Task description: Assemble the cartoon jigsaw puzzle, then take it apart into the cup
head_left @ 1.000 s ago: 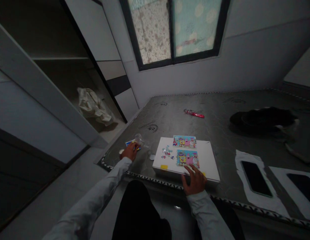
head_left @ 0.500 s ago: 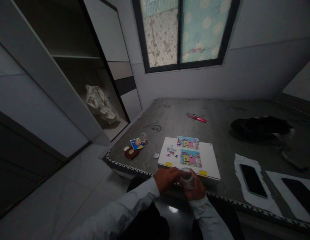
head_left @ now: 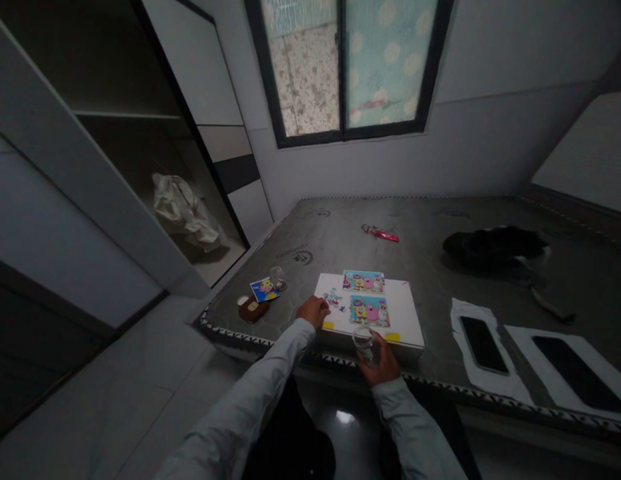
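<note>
My right hand (head_left: 383, 363) grips a small clear jar (head_left: 363, 339) in front of the white box (head_left: 407, 307). At the box's left edge is my left hand (head_left: 314, 312), fingers curled together; what they hold, if anything, is hidden. Close to its fingertips lie several small colourful pieces (head_left: 333, 297) on the box top. Beside them is a cartoon picture (head_left: 370, 311), with a second cartoon picture (head_left: 364, 281) behind it. Two yellow tabs, a left one (head_left: 329, 325) and a right one (head_left: 393, 337), mark the box's front edge.
To the left lie a brown case (head_left: 253, 309), a blue cartoon card (head_left: 265, 289) and a clear container (head_left: 278, 278). A red-handled tool (head_left: 383, 235) is farther back. On the right are a dark cap-like item (head_left: 495, 247) and two phones, one nearer (head_left: 484, 345), one farther right (head_left: 580, 373).
My left hand has left the jar and moved left to the box's edge, where a round disc lay that is now hidden. My right hand still holds the jar. The view has shifted right.
</note>
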Tool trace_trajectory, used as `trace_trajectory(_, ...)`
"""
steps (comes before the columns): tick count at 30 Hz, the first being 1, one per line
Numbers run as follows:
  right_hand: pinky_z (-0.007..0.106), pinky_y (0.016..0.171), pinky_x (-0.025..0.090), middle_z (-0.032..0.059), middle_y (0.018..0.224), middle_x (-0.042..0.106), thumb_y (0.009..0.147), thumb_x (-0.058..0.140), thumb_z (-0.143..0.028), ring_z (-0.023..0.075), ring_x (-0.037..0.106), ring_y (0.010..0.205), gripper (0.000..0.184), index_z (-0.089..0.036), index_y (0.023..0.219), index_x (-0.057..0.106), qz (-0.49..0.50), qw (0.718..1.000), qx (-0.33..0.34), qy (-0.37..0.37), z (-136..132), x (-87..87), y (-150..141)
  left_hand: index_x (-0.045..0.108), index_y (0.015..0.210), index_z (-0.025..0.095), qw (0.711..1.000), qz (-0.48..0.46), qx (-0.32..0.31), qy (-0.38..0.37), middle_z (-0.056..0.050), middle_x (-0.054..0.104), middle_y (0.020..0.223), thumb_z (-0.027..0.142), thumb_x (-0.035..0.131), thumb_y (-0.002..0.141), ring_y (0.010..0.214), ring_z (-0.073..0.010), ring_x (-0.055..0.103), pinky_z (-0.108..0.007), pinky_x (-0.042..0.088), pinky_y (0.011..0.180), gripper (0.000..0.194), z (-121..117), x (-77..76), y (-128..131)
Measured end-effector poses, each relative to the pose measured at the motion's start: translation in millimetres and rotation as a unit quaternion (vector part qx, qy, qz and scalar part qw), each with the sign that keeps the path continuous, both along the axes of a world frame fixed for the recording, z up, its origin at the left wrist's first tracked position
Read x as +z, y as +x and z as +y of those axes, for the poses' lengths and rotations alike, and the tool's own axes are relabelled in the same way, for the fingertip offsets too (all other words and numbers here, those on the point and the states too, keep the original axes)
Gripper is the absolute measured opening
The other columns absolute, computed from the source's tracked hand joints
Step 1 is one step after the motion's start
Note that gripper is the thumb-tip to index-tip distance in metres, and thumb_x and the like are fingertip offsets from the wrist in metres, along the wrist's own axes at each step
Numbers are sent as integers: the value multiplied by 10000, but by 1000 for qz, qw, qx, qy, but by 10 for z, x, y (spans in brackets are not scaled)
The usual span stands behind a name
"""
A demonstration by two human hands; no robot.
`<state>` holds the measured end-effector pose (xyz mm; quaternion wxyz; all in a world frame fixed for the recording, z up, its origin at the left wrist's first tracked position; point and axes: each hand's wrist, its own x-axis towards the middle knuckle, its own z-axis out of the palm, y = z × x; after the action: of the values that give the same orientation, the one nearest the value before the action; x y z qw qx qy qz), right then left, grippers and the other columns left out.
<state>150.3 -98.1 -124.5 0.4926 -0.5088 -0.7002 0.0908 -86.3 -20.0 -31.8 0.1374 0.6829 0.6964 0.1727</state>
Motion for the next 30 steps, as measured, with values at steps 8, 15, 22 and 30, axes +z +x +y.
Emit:
trace_trajectory(8,360,927,539,117,1223,634,783,598,-380,245,652,1035,572,-174,1304,483,-26,999,8,-28,28,55,-17,651,1004,260,1000,-4,-15,-3,10,692,955,298,649,815,838,-131,614,-222,425,721,193,121,-21,-48)
trace_trajectory(15,330,893,550,93,1195,648,766,582,-353,232,658,1024,557,-184,1290,501,-27,999,0,-22,21,101,-33,671,1083,284,999,4,-54,-4,-18,688,972,310,625,831,930,-168,613,-255,433,807,258,292,-20,-20)
trace_trajectory(22,345,862,557,85,1172,656,774,587,-343,235,667,1006,552,-205,1299,487,-31,999,-3,-27,36,105,-10,664,1065,254,997,11,-70,-8,-26,694,975,299,623,832,903,-172,622,-259,446,788,241,319,-30,-34)
trace_trajectory(30,352,884,553,90,1199,646,772,573,-357,237,653,1042,569,-201,1310,475,-43,998,14,-39,38,85,-16,685,1009,250,996,12,-89,-23,-26,669,945,282,680,787,914,-174,616,-264,448,825,224,449,-35,-56)
